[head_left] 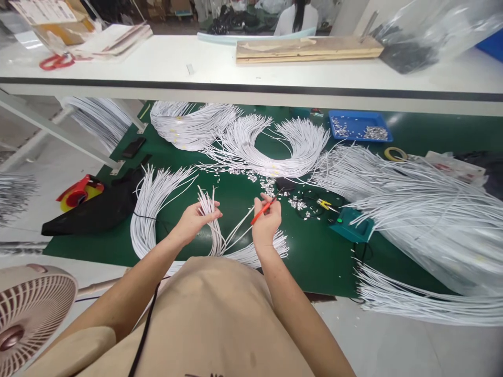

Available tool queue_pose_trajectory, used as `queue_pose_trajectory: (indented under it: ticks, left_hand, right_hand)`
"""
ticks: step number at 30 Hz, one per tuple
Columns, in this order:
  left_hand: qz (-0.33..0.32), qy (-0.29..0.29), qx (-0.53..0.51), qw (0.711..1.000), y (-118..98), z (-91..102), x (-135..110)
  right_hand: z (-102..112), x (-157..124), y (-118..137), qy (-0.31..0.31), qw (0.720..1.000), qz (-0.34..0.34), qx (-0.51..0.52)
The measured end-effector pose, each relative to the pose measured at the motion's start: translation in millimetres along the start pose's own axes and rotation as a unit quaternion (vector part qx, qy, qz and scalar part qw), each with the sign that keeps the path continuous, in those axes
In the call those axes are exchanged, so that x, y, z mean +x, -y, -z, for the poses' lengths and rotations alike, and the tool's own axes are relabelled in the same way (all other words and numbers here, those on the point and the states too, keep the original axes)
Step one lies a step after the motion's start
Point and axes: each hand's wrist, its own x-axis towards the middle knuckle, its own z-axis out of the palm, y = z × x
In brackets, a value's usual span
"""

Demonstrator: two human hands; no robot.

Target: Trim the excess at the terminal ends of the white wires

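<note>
My left hand (pixel 195 220) is closed around a bunch of thin white wires (pixel 210 217) whose ends stick up above the fingers. My right hand (pixel 267 222) grips a small red-handled tool (pixel 262 209), its tip pointing up and to the right. One white wire (pixel 239 228) runs from the bunch towards the right hand. More white wires (pixel 255 254) fan out on the green mat (pixel 314 251) below both hands.
Big bundles of white wires (pixel 271 146) cover the mat, with a large pile (pixel 428 209) at right. A blue tray (pixel 359 126) of small metal parts, a tape roll (pixel 395 153), yellow pliers (pixel 325 205), a teal box (pixel 352 225), a fan (pixel 31 309) and a white shelf (pixel 251 78) surround them.
</note>
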Motion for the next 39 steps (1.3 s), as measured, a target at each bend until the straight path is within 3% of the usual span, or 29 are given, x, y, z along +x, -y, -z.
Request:
queue_pose_trajectory:
  ticks: [5, 10, 13, 15, 20, 25, 29, 34, 39]
  left_hand:
    - [-0.034, -0.002, 0.019, 0.999, 0, -6.1, -2]
    - [-0.054, 0.014, 0.054, 0.997, 0, -8.9, -5]
    - [-0.059, 0.020, 0.047, 0.997, 0, -7.9, -7]
    - [-0.061, 0.005, 0.011, 0.998, 1, -5.7, -8]
    - [-0.080, -0.103, -0.113, 0.985, 6, 0.5, -8]
    - [-0.104, -0.013, -0.028, 0.994, 5, -7.9, -5]
    - [-0.122, 0.006, -0.036, 0.992, 4, -17.2, -2]
    - [-0.088, 0.050, -0.086, 0.991, 5, -20.3, -2]
    - [-0.049, 0.080, -0.116, 0.989, 2, -21.7, -2]
  right_hand:
    - [-8, -5, 40, 0.149, 0.980, 0.135, -0.001]
    - [-17, -2, 54, 0.187, 0.962, 0.192, -0.061]
    - [-21, 0, 51, 0.210, 0.953, 0.189, -0.112]
    - [-21, 1, 46, 0.212, 0.956, 0.165, -0.117]
    - [-17, 2, 34, 0.174, 0.978, 0.074, -0.085]
    - [-19, -4, 25, 0.225, 0.972, 0.031, -0.055]
    - [-22, -9, 18, 0.250, 0.966, -0.063, 0.030]
    - [-22, -11, 10, 0.277, 0.929, -0.172, 0.174]
    - [-23, -16, 1, 0.312, 0.859, -0.265, 0.306]
